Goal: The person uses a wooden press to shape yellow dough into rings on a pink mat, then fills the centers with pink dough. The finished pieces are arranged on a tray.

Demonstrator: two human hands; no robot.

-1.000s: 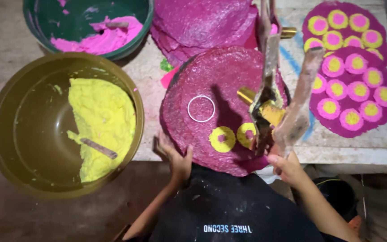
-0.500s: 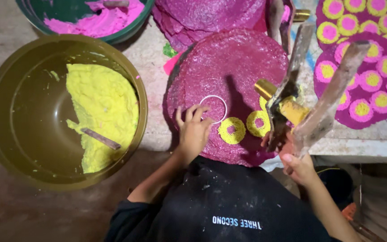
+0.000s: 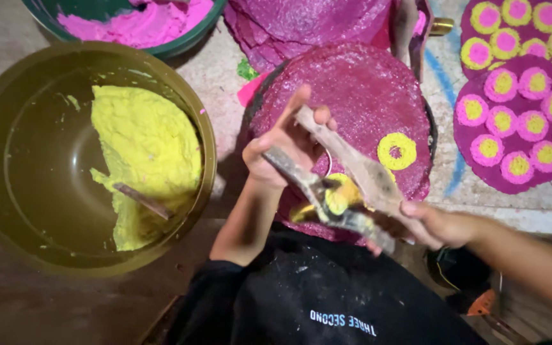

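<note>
My right hand (image 3: 430, 225) grips the handle end of a wooden two-armed tool (image 3: 359, 172) that carries a lump of yellow paste (image 3: 340, 195) between its arms. My left hand (image 3: 282, 145) is closed on the tool's far tips, fingers wrapped around the upper arm. Both hands hover over a round magenta disc (image 3: 365, 89) on the work surface. One yellow ring with a pink centre (image 3: 396, 151) sits on the disc, right of the tool. A thin metal ring under my left hand is mostly hidden.
A large olive bowl (image 3: 7, 211) at left holds yellow paste (image 3: 145, 147) and a small stick (image 3: 142, 201). A green bowl (image 3: 186, 41) of pink paste stands above it. Stacked magenta discs (image 3: 314, 22) lie at the top; decorated discs (image 3: 512, 128) at right.
The tool has swung down and left from the right side of the disc. My left hand lifted off the metal ring and took hold of the tool's tips.
</note>
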